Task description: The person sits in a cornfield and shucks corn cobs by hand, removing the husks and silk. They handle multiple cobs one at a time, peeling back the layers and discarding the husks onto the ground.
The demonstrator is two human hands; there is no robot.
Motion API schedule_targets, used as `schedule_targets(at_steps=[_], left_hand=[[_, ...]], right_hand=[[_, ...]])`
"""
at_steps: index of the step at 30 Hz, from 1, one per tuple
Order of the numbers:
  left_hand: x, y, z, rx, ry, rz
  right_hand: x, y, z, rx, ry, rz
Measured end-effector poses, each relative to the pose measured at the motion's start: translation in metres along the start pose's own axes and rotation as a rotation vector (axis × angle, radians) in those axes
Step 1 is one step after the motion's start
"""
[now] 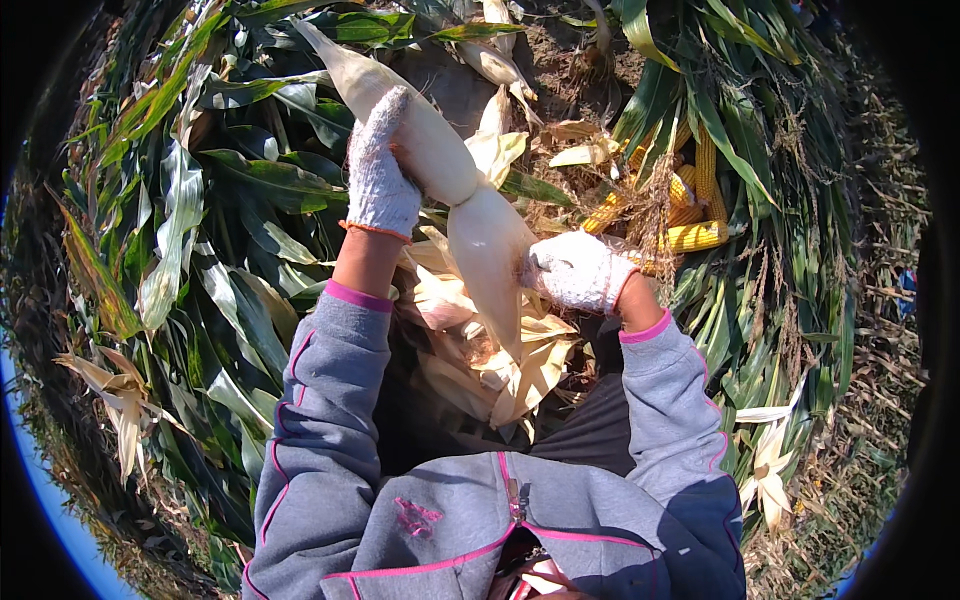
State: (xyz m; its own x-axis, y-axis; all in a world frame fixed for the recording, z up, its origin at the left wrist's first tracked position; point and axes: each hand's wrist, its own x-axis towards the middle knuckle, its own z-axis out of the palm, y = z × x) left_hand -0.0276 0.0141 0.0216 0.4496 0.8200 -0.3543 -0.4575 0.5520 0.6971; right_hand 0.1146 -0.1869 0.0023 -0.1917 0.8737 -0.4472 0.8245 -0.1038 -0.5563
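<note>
A long pale corn husk (420, 140) stretches slantwise between my two gloved hands, pinched narrow at its middle, with a second broad husk lobe (488, 250) hanging below. On its upper part my left hand (383, 165) is closed, thumb laid along the surface. Lower down, my right hand (578, 270) grips the edge of the hanging lobe, its fingertips partly hidden. Whether an ear is inside the upper part, I cannot tell. Beneath the husk, a heap of loose dry husks (510, 375) lies at my lap.
Several bare yellow corn cobs (695, 237) are piled to the right, partly behind dry tassels. Green corn stalks and leaves (265, 180) lie on the left, with more stalks (740, 290) on the right. Brown soil (560, 60) shows at the far side.
</note>
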Motion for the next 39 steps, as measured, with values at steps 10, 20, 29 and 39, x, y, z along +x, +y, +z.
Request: schedule_targets(at_steps=[10,20,29,39], left_hand=[[-0.015,-0.01,0.011,0.303,-0.307,-0.044],[-0.025,-0.021,0.018,0.52,-0.481,0.012],[-0.025,-0.015,0.012,0.374,-0.591,-0.09],[-0.027,-0.019,0.015,0.274,-0.643,-0.137]], right_hand=[[-0.001,0.029,-0.04,0.775,1.278,0.336],[-0.014,0.077,-0.052,1.062,1.927,-0.014],[-0.018,0.064,-0.054,1.071,1.096,0.107],[0.025,-0.024,-0.018,0.942,0.493,-0.055]])
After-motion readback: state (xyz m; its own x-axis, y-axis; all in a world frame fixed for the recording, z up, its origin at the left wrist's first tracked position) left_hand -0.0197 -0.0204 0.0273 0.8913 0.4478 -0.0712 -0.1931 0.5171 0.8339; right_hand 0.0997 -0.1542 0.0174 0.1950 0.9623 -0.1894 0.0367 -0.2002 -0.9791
